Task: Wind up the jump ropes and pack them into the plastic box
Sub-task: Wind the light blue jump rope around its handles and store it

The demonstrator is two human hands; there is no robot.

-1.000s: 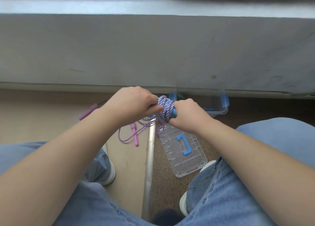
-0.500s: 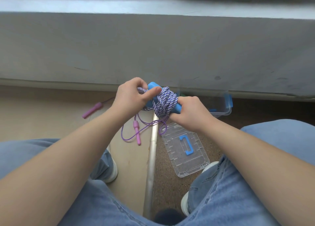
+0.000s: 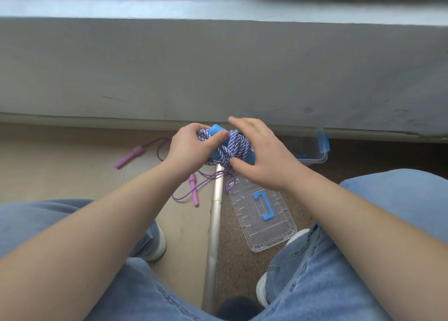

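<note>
- Between the two hands, the blue rope (image 3: 236,146) was wound into a thick bundle and held above the floor.
- The left hand (image 3: 191,148) gripped a blue handle (image 3: 215,131) at the bundle's left end. The thumb was pressed across the handle and the fingers were curled behind it, with some turns of rope against them.
- The right hand (image 3: 266,156) was spread wide, its fingers straight over the bundle's right side. Its thumb touched the bundle from beneath.
- Below the left hand, the purple rope (image 3: 201,182) lay loose and unwound on the floor. One pink handle (image 3: 194,192) lay under the wrist, and the second pink handle (image 3: 129,157) lay well out to the left.
- Behind the right hand, the box (image 3: 320,156) stood open against the wall, largely hidden by that hand. Its contents could not be determined.
- Below the right wrist, the lid (image 3: 278,233) lay flat on the floor, apart from the box.
- A metal strip (image 3: 214,236) ran along the floor between the forearms.
</note>
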